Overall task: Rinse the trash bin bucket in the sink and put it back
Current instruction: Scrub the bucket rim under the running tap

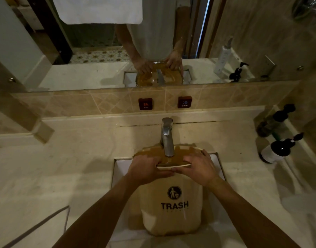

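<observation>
We've got the bin (171, 208) standing in the sink (219, 163) at lower centre, left hand (146, 170) and right hand (200, 167) both gripping its rim under the tap (167, 138), looks like rinsing time, so next we probably need water on.

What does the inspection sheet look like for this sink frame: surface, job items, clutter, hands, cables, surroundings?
Surface: pale stone counter around a rectangular sink.
Job's things: tan trash bin marked TRASH, held in the sink with its open top under the faucet; no running water discernible.
Clutter: dark pump bottles at the counter's right end.
Hands: left hand and right hand both grip the bin's rim.
Cables: a thin cord-like line at lower left; cannot tell what it is.
Surroundings: mirror above, HOT and COLD tags on the tiled backsplash.
</observation>
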A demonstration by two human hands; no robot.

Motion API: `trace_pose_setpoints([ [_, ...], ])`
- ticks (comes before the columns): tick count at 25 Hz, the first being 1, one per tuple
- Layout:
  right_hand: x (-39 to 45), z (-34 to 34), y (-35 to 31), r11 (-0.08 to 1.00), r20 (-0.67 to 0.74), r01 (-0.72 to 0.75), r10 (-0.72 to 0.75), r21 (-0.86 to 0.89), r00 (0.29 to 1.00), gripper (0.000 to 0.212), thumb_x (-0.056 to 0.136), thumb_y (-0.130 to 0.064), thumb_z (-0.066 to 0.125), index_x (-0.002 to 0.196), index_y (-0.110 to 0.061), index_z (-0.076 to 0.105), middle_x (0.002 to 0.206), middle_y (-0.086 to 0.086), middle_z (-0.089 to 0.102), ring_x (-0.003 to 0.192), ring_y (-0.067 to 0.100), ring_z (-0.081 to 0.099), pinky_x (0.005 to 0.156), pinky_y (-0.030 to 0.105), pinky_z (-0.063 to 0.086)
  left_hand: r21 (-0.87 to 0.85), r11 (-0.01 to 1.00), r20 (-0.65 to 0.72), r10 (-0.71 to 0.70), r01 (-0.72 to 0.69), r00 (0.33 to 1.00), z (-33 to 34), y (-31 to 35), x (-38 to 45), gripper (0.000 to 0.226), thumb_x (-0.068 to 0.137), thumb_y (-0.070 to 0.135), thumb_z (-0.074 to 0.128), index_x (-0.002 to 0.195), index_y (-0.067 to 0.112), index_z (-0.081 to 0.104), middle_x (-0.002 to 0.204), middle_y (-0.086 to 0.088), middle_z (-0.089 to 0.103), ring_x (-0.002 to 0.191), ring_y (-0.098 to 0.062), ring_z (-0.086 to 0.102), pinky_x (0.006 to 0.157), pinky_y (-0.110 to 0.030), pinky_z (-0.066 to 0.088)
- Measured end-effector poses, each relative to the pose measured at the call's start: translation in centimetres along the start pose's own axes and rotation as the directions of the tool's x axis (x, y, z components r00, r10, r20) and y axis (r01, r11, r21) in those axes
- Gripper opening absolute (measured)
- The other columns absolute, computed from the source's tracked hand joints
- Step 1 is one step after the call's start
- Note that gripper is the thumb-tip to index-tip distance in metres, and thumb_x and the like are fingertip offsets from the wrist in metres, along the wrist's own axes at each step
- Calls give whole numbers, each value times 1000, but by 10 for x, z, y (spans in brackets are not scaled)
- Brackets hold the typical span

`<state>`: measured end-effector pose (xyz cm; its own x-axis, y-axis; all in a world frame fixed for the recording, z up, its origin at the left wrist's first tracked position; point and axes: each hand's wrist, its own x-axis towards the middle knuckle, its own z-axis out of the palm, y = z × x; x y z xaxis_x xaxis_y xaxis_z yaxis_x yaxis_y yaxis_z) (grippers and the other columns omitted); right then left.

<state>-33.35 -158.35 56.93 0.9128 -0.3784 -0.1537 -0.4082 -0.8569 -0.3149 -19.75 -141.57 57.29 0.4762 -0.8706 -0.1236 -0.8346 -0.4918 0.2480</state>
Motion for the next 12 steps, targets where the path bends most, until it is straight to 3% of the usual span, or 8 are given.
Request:
trace_pose_setpoints([
  [5,1,1,0,1000,1,-9,9,-21,1000,92,54,-97,10,90,-33,66,102,-10,66,112,12,52,113,43,17,21,1000,10,5,-5,1000,0,1,1,53,72,85,44,76,33,48,70,12,54,62,-9,51,54,-26,29],
  [12,0,3,1,1000,-6,-6,6,-28,1000,91,55,-97,9,89,-33,65,99,-11,66,111,12,53,113,45,17,32,999,-1,9,-9,1000,3,-1,2,57,73,85,44,83,30,57,73,12,56,63,-9,53,58,-25,40],
])
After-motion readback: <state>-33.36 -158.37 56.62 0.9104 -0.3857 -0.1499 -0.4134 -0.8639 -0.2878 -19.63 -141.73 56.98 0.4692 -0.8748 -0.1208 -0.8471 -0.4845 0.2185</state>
